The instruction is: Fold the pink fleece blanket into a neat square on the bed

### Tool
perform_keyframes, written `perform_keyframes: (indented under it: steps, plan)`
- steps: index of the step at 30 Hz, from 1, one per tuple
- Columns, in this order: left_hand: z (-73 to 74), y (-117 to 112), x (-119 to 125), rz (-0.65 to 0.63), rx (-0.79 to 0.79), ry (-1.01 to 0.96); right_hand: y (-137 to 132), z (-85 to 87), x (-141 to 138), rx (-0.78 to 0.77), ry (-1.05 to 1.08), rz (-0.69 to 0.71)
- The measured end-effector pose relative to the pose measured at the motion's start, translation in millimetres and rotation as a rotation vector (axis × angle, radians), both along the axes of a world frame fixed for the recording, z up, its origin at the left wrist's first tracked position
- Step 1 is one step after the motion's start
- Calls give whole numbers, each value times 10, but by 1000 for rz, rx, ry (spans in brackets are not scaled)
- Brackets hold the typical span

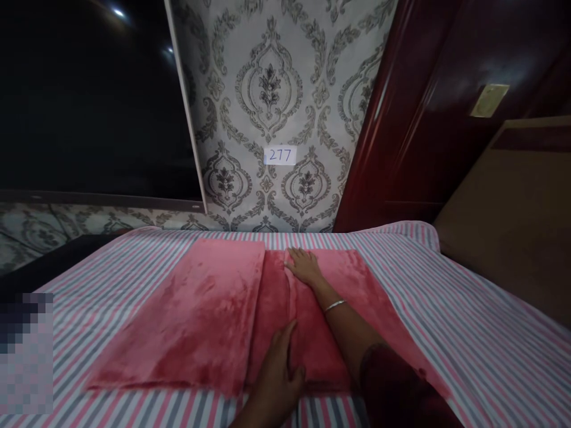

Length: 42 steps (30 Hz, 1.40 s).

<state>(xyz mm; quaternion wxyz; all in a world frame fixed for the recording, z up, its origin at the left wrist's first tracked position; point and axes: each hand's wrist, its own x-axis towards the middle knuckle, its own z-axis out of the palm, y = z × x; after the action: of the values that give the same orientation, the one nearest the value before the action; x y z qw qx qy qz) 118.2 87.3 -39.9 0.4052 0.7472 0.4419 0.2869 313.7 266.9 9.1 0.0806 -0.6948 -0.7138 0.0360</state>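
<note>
Head camera, looking down: the right hand (306,266) rests palm down, fingers slightly spread, at the far end of a red fold edge (293,300). Nearer the body, the left hand (281,368) points forward beside that same edge, thumb held apart from the fingers; I can't tell whether its fingertips press the pile or only brush it. So the edge stretches away from the person, nearly in line from one hand to the other, the right hand at its far end and the left toward its near end.

It belongs to the right panel of a plush cloth (200,315) spread beneath both hands. Leftward, past a strip of lower layer (270,291), lies the left panel, its inner edge well apart from the right one. Around everything runs a striped cover (464,297), and behind it the patterned wall carries a card marked 277 (280,155).
</note>
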Motion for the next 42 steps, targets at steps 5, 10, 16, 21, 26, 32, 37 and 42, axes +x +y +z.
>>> perform_keyframes:
  steps: [5,10,16,21,26,32,37,42]
  plan:
    - [91,-9,6,27,23,-17,-27,80,-32,-29,37,-7]
    - [379,-51,-15,48,205,94,-209,261,36,-26,67,-19]
    - [563,0,226,-64,545,247,-515,405,205,-51,35,20]
    - [333,-24,333,-114,485,393,-391,280,175,-76,10,51]
    - [202,-64,286,-134,445,453,-238,35,137,-35,-39,91]
    - [160,-37,297,-129,474,447,-238,-63,162,30,-35,97]
    - [228,-31,294,-124,479,443,-270,40,124,-4,-20,72]
    - [320,-53,268,-142,466,373,-408,283,39,-84,22,49]
